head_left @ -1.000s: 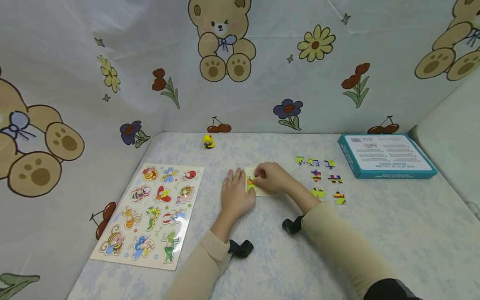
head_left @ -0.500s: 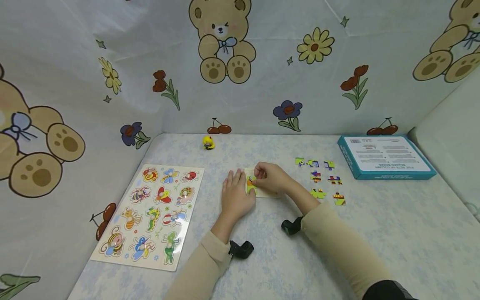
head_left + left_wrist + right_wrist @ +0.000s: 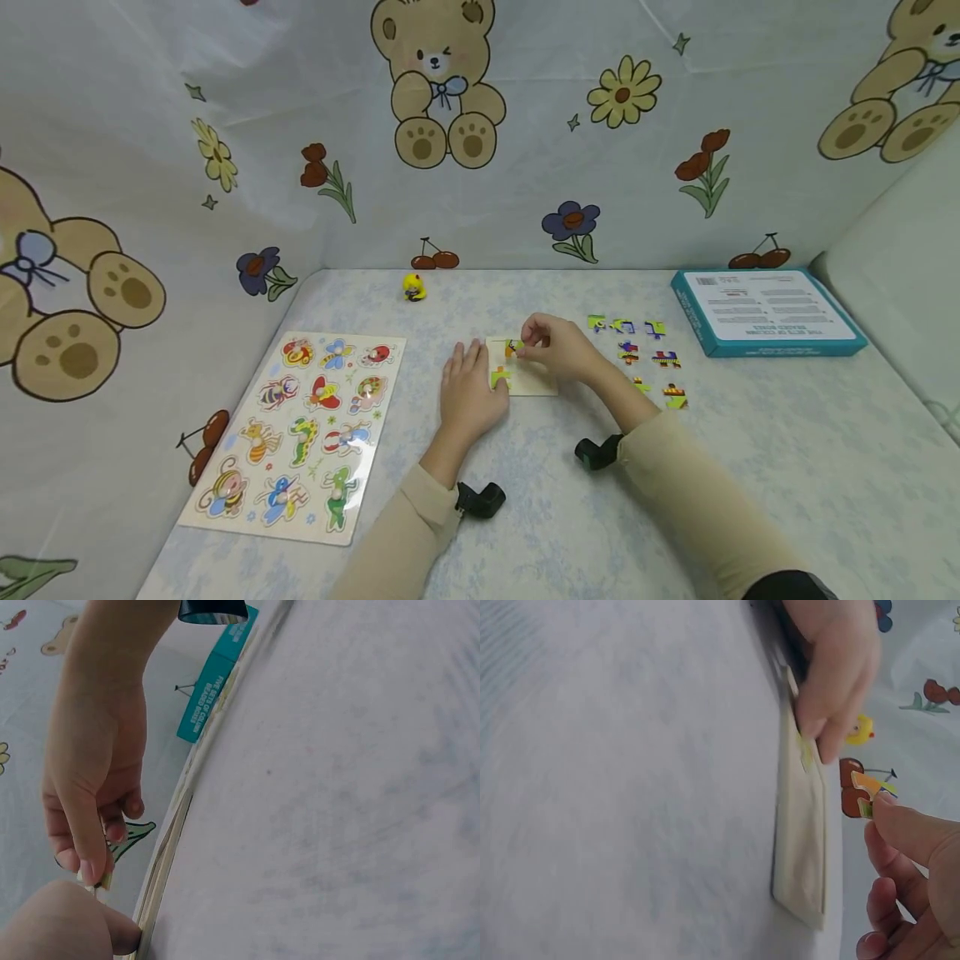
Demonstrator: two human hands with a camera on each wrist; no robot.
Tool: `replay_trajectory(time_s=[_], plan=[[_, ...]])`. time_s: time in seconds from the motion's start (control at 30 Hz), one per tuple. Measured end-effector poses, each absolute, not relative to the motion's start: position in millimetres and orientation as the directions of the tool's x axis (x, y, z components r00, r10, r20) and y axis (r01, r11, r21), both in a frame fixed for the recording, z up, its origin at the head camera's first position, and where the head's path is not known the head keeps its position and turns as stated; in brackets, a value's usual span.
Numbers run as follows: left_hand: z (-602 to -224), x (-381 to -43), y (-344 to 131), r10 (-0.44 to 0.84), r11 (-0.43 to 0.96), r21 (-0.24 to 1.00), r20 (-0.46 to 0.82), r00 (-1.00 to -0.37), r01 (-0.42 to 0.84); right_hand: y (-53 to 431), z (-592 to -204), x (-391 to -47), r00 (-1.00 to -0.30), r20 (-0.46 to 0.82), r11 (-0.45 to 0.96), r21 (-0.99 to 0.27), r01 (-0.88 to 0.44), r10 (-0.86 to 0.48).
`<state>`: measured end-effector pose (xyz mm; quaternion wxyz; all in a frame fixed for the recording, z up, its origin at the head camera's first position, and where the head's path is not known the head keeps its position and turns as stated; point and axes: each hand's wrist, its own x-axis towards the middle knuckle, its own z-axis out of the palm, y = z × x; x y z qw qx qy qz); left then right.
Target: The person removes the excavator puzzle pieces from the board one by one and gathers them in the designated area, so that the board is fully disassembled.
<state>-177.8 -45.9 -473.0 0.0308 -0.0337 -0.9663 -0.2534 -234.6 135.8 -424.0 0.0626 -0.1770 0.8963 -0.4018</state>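
A small pale puzzle board lies at mid-table. My left hand rests along its left edge, fingers stretched forward and thumb at a yellow-green puzzle piece set in the board's near-left part. Between thumb and fingertips, my right hand pinches another puzzle piece, orange and green. In the right wrist view that puzzle piece is held up apart from the board. Several loose puzzle pieces lie to the right, one partly hidden by the right wrist.
A larger insect picture board lies at the left. At the back stands a small yellow duck toy. A teal box occupies the back right corner. Printed cloth walls border the table.
My right hand has risen off the board and shifted slightly right, with the puzzle piece pinched in it. The left hand stays in place. The head view has shifted slightly.
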Motion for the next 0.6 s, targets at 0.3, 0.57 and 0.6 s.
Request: replay_trajectory(time_s=[0.3, 0.57, 0.6], plan=[[-471.8, -176.7, -45.5, 0.055, 0.870, 0.485, 0.079, -0.995, 0.087, 180.7, -417.4, -229.5, -0.947, -0.066, 0.684, -0.708, -0.178, -0.314], [-472.0, -176.6, -45.5, 0.056, 0.861, 0.501, 0.076, -0.996, 0.087, 227.4, -415.6, -225.1, -0.964, -0.075, 0.734, -0.663, -0.143, -0.255], [-472.2, -176.6, -45.5, 0.053, 0.861, 0.503, 0.068, -0.996, 0.080, 231.6, -415.4, -225.5, -0.965, -0.085, 0.740, -0.659, -0.132, -0.249]])
